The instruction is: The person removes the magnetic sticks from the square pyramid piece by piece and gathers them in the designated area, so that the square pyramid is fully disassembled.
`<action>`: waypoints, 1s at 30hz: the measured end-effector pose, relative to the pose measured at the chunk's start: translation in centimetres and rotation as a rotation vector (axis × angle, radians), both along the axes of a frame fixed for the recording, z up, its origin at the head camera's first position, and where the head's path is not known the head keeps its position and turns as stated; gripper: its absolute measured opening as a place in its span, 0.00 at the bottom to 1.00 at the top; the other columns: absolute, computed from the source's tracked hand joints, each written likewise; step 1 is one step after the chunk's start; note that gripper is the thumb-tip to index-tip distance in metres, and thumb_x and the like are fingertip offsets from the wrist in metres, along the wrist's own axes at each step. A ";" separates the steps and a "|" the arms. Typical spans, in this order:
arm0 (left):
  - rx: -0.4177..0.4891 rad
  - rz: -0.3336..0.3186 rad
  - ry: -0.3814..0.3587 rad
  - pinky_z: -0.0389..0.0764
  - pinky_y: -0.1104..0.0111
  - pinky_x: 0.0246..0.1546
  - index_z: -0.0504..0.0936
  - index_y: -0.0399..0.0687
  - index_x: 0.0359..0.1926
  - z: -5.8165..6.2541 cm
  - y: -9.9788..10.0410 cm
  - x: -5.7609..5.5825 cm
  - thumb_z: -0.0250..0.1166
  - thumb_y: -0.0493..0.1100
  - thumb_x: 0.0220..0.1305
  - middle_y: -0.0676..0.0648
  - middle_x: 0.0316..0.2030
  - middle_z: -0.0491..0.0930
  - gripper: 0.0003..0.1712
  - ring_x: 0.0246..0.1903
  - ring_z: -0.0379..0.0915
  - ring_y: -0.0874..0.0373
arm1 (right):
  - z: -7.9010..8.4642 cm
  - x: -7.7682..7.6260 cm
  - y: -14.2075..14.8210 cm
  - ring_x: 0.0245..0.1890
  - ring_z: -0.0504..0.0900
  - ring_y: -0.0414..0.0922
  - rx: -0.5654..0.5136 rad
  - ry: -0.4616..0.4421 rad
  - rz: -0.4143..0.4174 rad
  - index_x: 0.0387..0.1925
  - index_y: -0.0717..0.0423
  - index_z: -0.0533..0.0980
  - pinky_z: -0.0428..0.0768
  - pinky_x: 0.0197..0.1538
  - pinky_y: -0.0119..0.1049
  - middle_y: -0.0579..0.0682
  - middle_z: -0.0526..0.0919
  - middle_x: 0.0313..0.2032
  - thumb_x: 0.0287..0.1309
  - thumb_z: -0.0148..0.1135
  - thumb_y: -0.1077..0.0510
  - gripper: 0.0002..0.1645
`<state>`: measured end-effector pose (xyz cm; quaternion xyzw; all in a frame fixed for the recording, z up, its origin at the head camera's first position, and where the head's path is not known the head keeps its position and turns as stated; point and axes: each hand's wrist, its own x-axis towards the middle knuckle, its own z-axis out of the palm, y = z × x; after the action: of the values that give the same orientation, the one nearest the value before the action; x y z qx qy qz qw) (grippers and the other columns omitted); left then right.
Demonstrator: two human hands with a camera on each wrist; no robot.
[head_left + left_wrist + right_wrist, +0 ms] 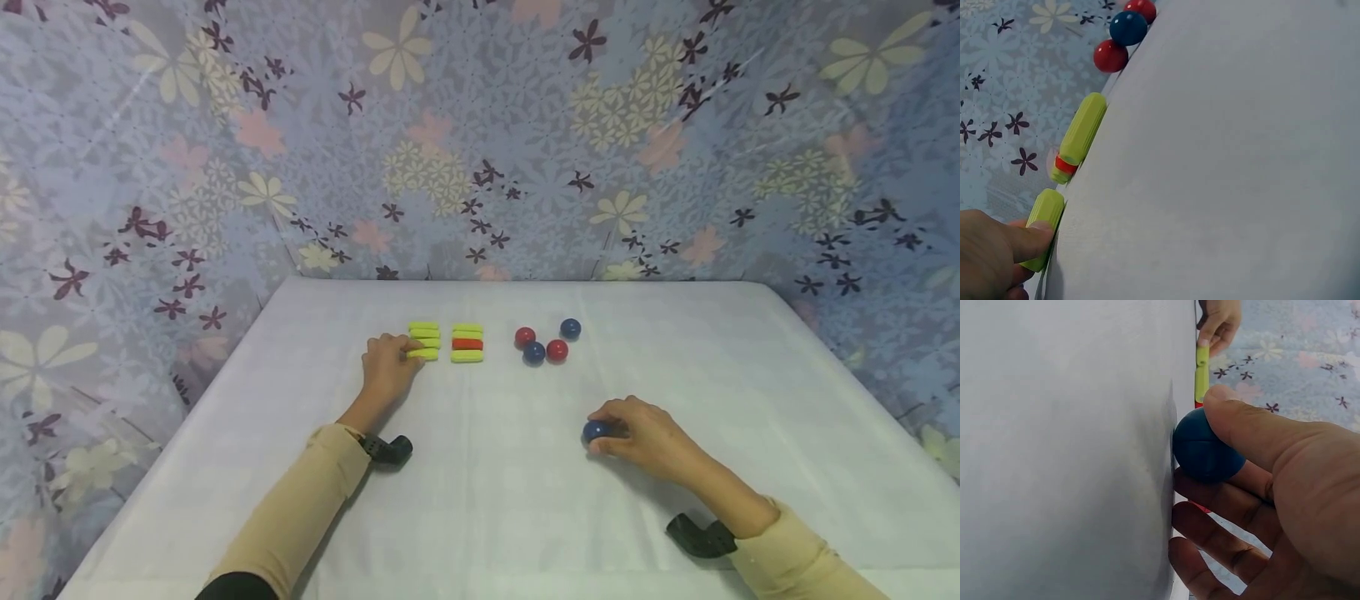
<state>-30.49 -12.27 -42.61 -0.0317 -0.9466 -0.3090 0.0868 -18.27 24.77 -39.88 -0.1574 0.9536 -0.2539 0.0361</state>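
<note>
My left hand [388, 365] pinches the nearest short yellow ribbed stick [427, 354] of the left column, thumb on top in the left wrist view. Two more yellow sticks [423, 327] lie just beyond it. Beside them is a second column, a red stick [467, 343] between two yellow ones [467, 357]. Nearer me and to the right, my right hand [652, 437] grips a glossy blue ball [1200, 450] between thumb and fingers, close over the white cloth. The ball's right side is hidden by the hand.
Two red balls [557, 350] and two blue balls [571, 328] sit grouped right of the sticks. A white cloth [480, 483] covers the table. Floral fabric [480, 142] hangs behind and at the sides. Dark wrist-worn devices [701, 537] are on both wrists.
</note>
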 end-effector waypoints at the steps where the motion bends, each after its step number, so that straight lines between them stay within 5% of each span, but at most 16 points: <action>1: -0.004 0.004 0.002 0.61 0.50 0.53 0.83 0.51 0.46 0.0 0.0 -0.1 0.67 0.44 0.57 0.43 0.45 0.77 0.15 0.49 0.65 0.47 | 0.0 0.0 0.0 0.45 0.81 0.48 -0.001 -0.001 0.002 0.45 0.53 0.80 0.78 0.48 0.49 0.49 0.83 0.42 0.46 0.69 0.43 0.27; 8: 0.029 0.048 -0.014 0.60 0.50 0.55 0.80 0.51 0.51 0.3 0.0 0.6 0.68 0.45 0.54 0.43 0.46 0.74 0.21 0.50 0.62 0.47 | 0.1 0.0 0.0 0.44 0.81 0.47 -0.012 0.001 0.011 0.45 0.53 0.79 0.78 0.48 0.48 0.48 0.83 0.42 0.46 0.69 0.44 0.25; 12: 0.112 0.024 -0.017 0.59 0.51 0.57 0.77 0.49 0.55 0.8 0.7 2.7 0.68 0.47 0.54 0.43 0.49 0.73 0.26 0.53 0.60 0.48 | 0.1 0.0 0.1 0.44 0.81 0.47 -0.009 0.007 0.012 0.45 0.52 0.80 0.78 0.48 0.47 0.47 0.83 0.41 0.46 0.70 0.45 0.25; 23: 0.154 -0.447 -0.079 0.60 0.56 0.52 0.81 0.53 0.48 0.4 4.0 14.6 0.70 0.52 0.52 0.55 0.45 0.78 0.21 0.48 0.64 0.59 | -0.2 -0.3 0.5 0.45 0.80 0.46 -0.022 0.001 0.042 0.46 0.51 0.79 0.77 0.49 0.47 0.46 0.83 0.42 0.46 0.69 0.43 0.26; 30: 0.067 -0.521 -0.054 0.60 0.55 0.53 0.80 0.55 0.47 0.0 4.4 16.8 0.70 0.52 0.52 0.57 0.48 0.73 0.20 0.50 0.61 0.60 | 0.0 -1.9 1.2 0.45 0.78 0.45 -0.098 -0.023 0.038 0.50 0.49 0.78 0.77 0.48 0.44 0.48 0.83 0.45 0.51 0.66 0.41 0.27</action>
<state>-13.69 -7.89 -42.65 -0.2635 -0.8977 -0.3526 -0.0198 -20.18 26.02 -39.93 -0.1741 0.9365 -0.3012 0.0442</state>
